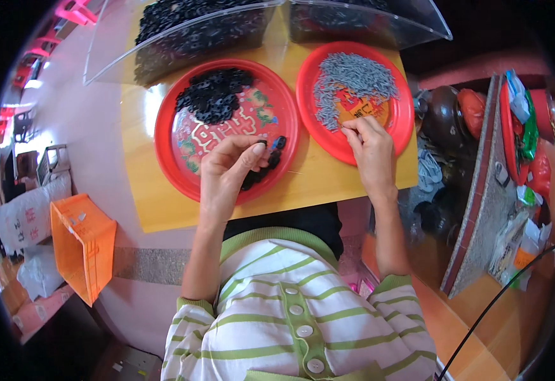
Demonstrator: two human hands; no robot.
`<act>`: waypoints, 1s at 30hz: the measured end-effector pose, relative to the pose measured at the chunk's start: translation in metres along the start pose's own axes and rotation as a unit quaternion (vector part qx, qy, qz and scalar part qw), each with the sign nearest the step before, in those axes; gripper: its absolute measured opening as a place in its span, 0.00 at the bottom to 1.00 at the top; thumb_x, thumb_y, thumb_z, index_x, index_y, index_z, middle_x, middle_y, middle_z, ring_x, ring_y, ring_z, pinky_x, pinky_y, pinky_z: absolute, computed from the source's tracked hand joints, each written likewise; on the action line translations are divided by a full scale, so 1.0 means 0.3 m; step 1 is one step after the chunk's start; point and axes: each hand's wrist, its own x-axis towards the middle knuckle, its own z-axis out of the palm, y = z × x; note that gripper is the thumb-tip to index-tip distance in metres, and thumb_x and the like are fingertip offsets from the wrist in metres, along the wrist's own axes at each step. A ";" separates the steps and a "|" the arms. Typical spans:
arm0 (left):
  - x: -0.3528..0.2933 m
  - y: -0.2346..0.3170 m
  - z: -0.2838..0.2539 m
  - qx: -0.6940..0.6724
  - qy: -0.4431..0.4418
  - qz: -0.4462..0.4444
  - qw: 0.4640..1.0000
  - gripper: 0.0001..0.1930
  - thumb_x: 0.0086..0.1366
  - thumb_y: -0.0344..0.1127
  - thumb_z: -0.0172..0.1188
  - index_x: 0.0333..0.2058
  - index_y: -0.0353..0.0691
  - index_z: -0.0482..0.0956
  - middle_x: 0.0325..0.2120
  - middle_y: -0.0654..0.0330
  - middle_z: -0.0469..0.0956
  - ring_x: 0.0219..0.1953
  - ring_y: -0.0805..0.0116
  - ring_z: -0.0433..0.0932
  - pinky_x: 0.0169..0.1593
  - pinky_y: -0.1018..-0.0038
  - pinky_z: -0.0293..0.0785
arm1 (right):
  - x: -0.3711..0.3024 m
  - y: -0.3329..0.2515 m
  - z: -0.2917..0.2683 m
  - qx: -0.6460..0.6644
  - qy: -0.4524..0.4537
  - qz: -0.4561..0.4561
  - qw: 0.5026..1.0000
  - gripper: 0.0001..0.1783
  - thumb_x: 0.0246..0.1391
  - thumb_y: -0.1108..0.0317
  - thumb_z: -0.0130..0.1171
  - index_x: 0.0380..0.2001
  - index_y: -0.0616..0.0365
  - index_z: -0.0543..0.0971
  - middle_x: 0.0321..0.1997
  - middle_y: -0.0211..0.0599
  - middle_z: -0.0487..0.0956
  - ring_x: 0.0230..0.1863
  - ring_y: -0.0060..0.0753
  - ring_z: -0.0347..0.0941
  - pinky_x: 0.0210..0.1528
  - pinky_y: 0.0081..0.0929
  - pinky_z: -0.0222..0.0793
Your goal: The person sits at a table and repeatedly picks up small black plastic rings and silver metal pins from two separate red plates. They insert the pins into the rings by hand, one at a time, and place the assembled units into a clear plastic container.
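Over the red round tray on the left [161, 152], my left hand [227, 168] pinches a small black piece [261, 143] between thumb and forefinger. A heap of black pieces [217, 95] covers that tray's far part, and a few more black pieces [271, 162] lie along its right side. My right hand [371, 149] is over the second red tray [406, 124], its thumb and forefinger closed together beside thin grey pin-like pieces [357, 76]. Whatever sits between those right fingertips is too small to make out.
Clear-walled bins [201, 38] of black pieces stand at the far edge of the yellow table [157, 213]. An orange crate [87, 244] lies to the left. On the right, a ledge [481, 184] borders bags and jars. A black cable [500, 298] crosses the lower right.
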 end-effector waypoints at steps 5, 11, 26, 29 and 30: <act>-0.031 -0.001 -0.042 -0.298 -0.056 -0.118 0.945 0.08 0.63 0.30 0.53 0.39 0.33 0.72 0.29 0.53 0.79 0.29 0.69 0.79 0.35 0.79 0.75 | 0.001 -0.021 0.004 -0.072 -0.025 -0.008 0.997 0.04 0.49 0.74 0.54 0.30 0.63 0.73 0.29 0.46 0.72 0.36 0.47 0.70 0.37 0.40 0.65; -0.052 0.057 -0.023 -0.295 -0.040 -0.084 0.951 0.11 0.64 0.30 0.52 0.43 0.32 0.71 0.35 0.48 0.78 0.38 0.63 0.79 0.42 0.75 0.76 | -0.007 -0.026 -0.032 0.060 -0.005 0.097 0.993 0.05 0.52 0.73 0.53 0.31 0.64 0.72 0.32 0.46 0.74 0.32 0.41 0.74 0.34 0.34 0.68; -0.072 0.035 -0.048 -0.271 -0.010 -0.099 0.957 0.09 0.61 0.26 0.56 0.40 0.30 0.74 0.34 0.51 0.79 0.33 0.68 0.80 0.40 0.76 0.78 | -0.053 -0.316 0.093 0.480 -0.089 0.075 0.869 0.06 0.53 0.75 0.57 0.35 0.62 0.77 0.34 0.30 0.76 0.32 0.14 0.71 0.29 0.12 0.68; -0.077 0.025 -0.052 -0.274 -0.010 -0.096 0.957 0.09 0.61 0.27 0.56 0.40 0.30 0.75 0.32 0.53 0.79 0.32 0.69 0.80 0.39 0.76 0.78 | -0.051 -0.318 0.137 0.515 -0.089 0.045 0.851 0.06 0.53 0.75 0.57 0.35 0.61 0.77 0.36 0.29 0.75 0.33 0.13 0.70 0.29 0.12 0.67; -0.075 0.029 -0.052 -0.276 -0.011 -0.098 0.956 0.09 0.61 0.27 0.56 0.40 0.31 0.75 0.31 0.53 0.79 0.32 0.70 0.80 0.39 0.76 0.77 | -0.045 -0.328 0.144 0.533 -0.091 0.047 0.840 0.06 0.53 0.75 0.57 0.35 0.61 0.76 0.36 0.29 0.75 0.33 0.13 0.70 0.30 0.12 0.67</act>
